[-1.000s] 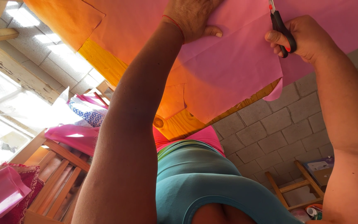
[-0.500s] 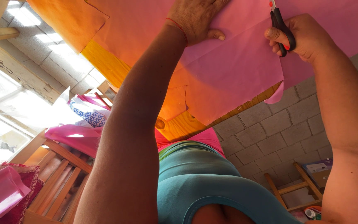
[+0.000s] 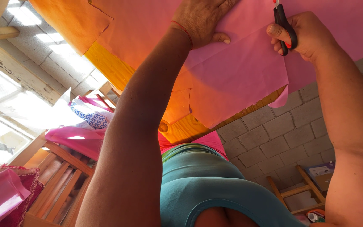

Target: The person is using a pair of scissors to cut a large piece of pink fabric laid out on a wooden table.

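A large pink sheet (image 3: 240, 75) of fabric or paper lies over a yellow wooden table (image 3: 106, 67) and hangs past its near edge. My left hand (image 3: 200, 19) presses flat on the sheet at the top of the view. My right hand (image 3: 301, 35) grips black-handled scissors (image 3: 283, 25), their blades running up out of the picture along a cut in the sheet. A loose flap of pink droops below the scissors. An orange sheet (image 3: 72, 21) lies beside the pink one on the left.
A wooden chair (image 3: 59, 176) with pink cloth and a zigzag-patterned bag (image 3: 91, 115) stands to the left. A grey block floor (image 3: 274, 134) shows below the table, with a small wooden stool (image 3: 295, 193) and a cardboard box (image 3: 320, 172) at the right.
My hands and the scissors hold almost the same place on the pink sheet. The view has shifted slightly; the cut flap hangs much as before.
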